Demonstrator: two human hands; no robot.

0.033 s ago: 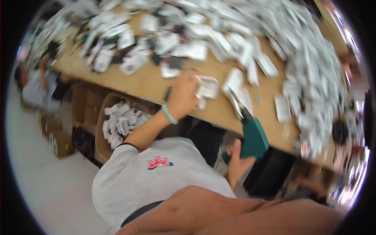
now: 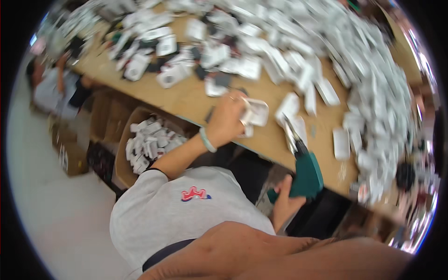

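Note:
My left hand (image 2: 229, 116) reaches out over the wooden table (image 2: 191, 100) and grips a small white rectangular plastic piece (image 2: 258, 112) lying on it. A pale band sits on that wrist. My right hand (image 2: 283, 201) is low, near the table's front edge, closed around the handle of a teal power screwdriver (image 2: 306, 173). The tool's dark metal tip (image 2: 290, 132) points up toward the table, just right of the white piece and apart from it.
A large heap of white plastic pieces (image 2: 373, 70) covers the right and far side of the table. A cardboard box (image 2: 122, 161) holding several white pieces stands under the table on the left. Another person (image 2: 51, 88) sits at the far left, beside more boxes (image 2: 67, 156).

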